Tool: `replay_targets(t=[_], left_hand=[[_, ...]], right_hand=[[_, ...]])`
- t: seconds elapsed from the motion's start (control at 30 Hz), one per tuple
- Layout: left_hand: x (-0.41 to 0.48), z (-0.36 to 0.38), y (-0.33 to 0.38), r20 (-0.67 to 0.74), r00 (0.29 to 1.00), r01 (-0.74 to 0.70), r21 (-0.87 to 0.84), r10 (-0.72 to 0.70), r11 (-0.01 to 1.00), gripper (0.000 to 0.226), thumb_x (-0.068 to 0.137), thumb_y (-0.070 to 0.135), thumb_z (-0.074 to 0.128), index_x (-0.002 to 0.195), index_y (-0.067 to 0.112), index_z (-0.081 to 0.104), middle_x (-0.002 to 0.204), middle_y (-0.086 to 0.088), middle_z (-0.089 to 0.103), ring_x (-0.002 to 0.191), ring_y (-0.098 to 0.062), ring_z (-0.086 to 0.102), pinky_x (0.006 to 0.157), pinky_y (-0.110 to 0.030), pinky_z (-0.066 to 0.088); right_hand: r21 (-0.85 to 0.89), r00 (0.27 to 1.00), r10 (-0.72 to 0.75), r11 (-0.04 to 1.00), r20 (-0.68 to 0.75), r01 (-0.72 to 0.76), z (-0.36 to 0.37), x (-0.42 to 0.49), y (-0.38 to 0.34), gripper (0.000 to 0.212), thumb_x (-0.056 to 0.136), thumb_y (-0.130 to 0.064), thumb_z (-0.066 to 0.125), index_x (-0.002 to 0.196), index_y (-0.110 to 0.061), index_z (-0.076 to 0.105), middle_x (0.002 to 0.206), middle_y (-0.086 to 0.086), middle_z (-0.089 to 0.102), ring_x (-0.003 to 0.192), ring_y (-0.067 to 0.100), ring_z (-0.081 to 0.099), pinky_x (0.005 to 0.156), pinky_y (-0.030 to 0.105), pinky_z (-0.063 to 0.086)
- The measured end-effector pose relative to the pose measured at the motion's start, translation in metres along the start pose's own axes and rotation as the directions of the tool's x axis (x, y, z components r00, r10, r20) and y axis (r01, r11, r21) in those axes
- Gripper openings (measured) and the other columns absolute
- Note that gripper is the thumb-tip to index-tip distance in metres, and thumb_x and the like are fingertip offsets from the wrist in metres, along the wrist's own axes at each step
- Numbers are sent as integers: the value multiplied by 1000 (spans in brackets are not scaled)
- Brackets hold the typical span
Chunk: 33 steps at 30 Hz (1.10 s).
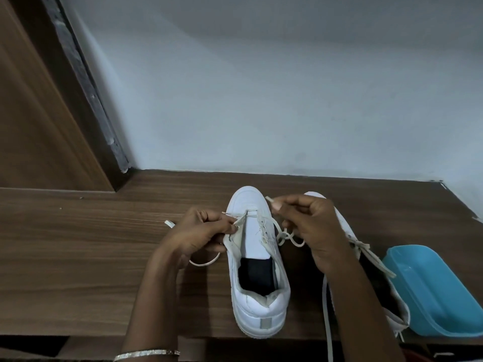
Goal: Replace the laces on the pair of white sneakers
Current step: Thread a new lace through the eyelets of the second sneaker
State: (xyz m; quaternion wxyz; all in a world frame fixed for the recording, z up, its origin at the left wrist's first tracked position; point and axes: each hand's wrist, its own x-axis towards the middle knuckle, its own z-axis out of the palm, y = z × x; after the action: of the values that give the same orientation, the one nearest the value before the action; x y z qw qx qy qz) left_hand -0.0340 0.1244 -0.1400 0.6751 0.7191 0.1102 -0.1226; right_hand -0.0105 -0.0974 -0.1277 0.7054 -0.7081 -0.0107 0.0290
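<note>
A bracelet (146, 354) shows on the left wrist, nearest us, as we work on relacing a white shoe (258, 304) on a wooden table (78, 257). The shoe's long axis runs straight away from us, heel near and toe far. It is only partly laced: one bar crosses the eyelets nearest the toe, and the tongue below lies bare.

Our left hand (201, 231) is at the shoe's left eyelet row, fingers pinched together on the lace (269, 199) and flap there. Our right hand (311, 231) is past the right row, thumb and forefinger clamped on the lace's tip, which points back toward the toe.

The next threading, we judge, turns on that gap. The tip lies just right of the eyelets, so the right hand is the nearer one to feed it across, while the left steadies the flap.

Slack loops lie on either side of the shoe. Right of it, our forearm largely hides a second shoe (350, 231). A blue tub (439, 291) lies further right, and beyond the toe is a pale wall (261, 100).
</note>
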Motion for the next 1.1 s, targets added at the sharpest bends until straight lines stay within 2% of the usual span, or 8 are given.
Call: replay_targets(t=[0.13,0.3,0.47,0.6,0.77,0.97,1.1], left_hand=[[-2,-3,-1,43,998,51,-97,-47,994,15,87,-6,65,95,0,78,71,-7,72,56,-7,64,50,-21,54],[-2,-4,-3,67,996,65,-138,-56,988,17,88,-6,64,98,-3,76,76,-11,73,61,-11,68,53,-23,56],[-2,-6,-3,83,995,59,-141,-47,988,17,89,-6,63,97,1,77,79,-11,74,63,-12,69,55,-24,57],[-3,-5,-3,84,995,59,-138,-48,989,18,89,-6,63,98,2,77,77,-8,74,61,-9,69,54,-22,56],[-2,-7,-4,114,993,53,-143,-37,988,25,89,-3,64,108,6,77,81,-9,73,58,-8,65,50,-21,52],[-1,-6,-5,122,992,29,-89,-18,996,20,91,8,67,107,13,78,80,-4,73,65,-8,66,62,-28,58],[1,-7,-7,112,994,22,-119,-9,993,22,95,23,66,109,11,77,84,-9,71,66,-13,69,59,-28,58]], right_hand=[[-355,994,-109,928,30,112,24,1,12,5,82,-17,81,80,-21,82,73,-5,75,65,8,67,64,26,55],[-586,977,-213,793,-7,169,40,-1,19,8,78,-19,78,73,-24,80,69,-16,72,70,2,66,66,26,54],[-646,974,-228,741,14,183,46,-1,25,7,78,-20,76,71,-23,78,73,-13,73,73,5,66,71,28,52],[-684,978,-202,705,59,187,46,-1,22,11,79,-18,72,70,-25,75,70,-15,65,71,5,60,68,26,48],[-717,973,-212,664,91,212,47,0,22,9,79,-19,69,73,-22,74,71,-12,60,72,11,60,74,39,53],[-749,961,-245,612,126,254,47,2,25,8,83,-21,68,75,-22,72,80,-8,62,78,13,61,72,41,53],[-739,951,-275,610,140,286,47,4,30,8,87,-24,67,81,-23,72,86,-7,63,83,14,61,72,40,52]])
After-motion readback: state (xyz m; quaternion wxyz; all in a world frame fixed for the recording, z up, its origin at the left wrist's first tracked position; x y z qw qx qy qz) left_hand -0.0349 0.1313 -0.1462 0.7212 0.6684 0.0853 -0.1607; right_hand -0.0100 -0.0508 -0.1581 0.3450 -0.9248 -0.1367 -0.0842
